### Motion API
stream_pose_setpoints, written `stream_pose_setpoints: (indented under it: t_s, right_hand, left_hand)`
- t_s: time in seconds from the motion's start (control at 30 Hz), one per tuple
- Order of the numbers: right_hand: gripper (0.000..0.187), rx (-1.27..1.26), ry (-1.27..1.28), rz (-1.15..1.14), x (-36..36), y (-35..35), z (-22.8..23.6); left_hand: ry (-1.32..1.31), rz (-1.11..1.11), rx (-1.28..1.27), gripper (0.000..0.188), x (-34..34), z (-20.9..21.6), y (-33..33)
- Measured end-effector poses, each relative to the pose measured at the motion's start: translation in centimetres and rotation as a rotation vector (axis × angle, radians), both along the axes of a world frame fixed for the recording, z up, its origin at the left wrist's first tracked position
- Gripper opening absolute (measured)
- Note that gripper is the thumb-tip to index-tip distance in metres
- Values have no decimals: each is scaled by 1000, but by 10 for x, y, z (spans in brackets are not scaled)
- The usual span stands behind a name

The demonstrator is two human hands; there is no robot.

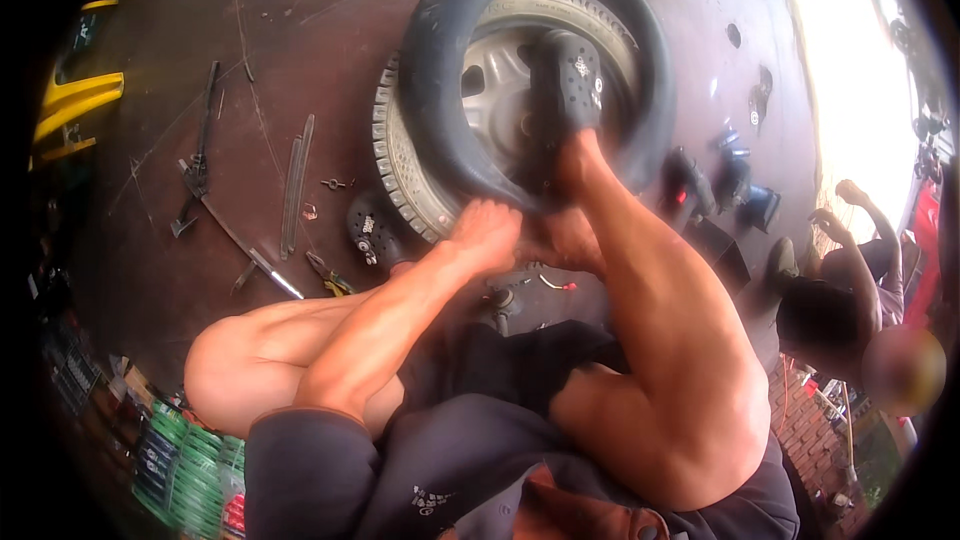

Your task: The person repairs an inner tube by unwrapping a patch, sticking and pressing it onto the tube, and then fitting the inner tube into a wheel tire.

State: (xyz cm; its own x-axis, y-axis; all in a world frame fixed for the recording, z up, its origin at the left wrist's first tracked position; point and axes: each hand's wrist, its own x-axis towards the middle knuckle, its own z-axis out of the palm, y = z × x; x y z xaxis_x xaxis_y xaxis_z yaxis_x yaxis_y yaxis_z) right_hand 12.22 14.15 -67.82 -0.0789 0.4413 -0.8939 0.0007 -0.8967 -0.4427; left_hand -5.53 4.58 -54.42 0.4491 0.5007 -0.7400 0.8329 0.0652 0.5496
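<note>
A dark rubber inner tube [436, 75] lies as a ring over a motorcycle-sized tyre [388, 125] and its grey metal wheel [488, 90], flat on the floor. My right foot, in a black clog [572, 75], rests on the wheel through the ring. At the tube's near edge my left hand [486, 234] is closed, its fingers curled on the rubber. Close beside it, my right hand [572, 238] is bent inward under my right shin. Its fingers look closed but are blurred and partly covered, so what they hold is hidden.
Left of the wheel lie a long metal rod tool [228, 222], thin strips [297, 185] and pliers [328, 276]. Dark tools [735, 178] stand to the right. Another person [865, 270] sits at the far right. Green packages [190, 470] are at lower left.
</note>
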Motion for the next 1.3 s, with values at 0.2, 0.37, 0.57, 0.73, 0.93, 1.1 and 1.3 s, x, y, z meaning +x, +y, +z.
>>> stream_pose_setpoints:
  t_s: [0.2,0.37,0.57,0.73,0.93,1.1,1.3]
  right_hand:
    - [30,163,-182,44,31,47,39]
    - [26,241,-250,90,12,66,40]
    - [22,429,-355,182,-18,115,23]
    - [20,519,-432,215,-22,149,3]
    - [43,341,-285,137,-25,166,-17]
    - [42,532,-463,390,-37,169,-7]
    - [42,564,-504,383,-31,159,2]
  left_hand:
    - [-169,-175,27,35,20,-19,60]
    - [-261,-217,84,29,5,-41,73]
    - [-365,-299,157,23,-12,-49,101]
    - [-676,-139,588,18,-25,-63,120]
    - [-555,156,515,29,10,-127,139]
    - [-364,66,283,22,6,-143,157]
    - [-185,-349,41,18,-1,-133,177]
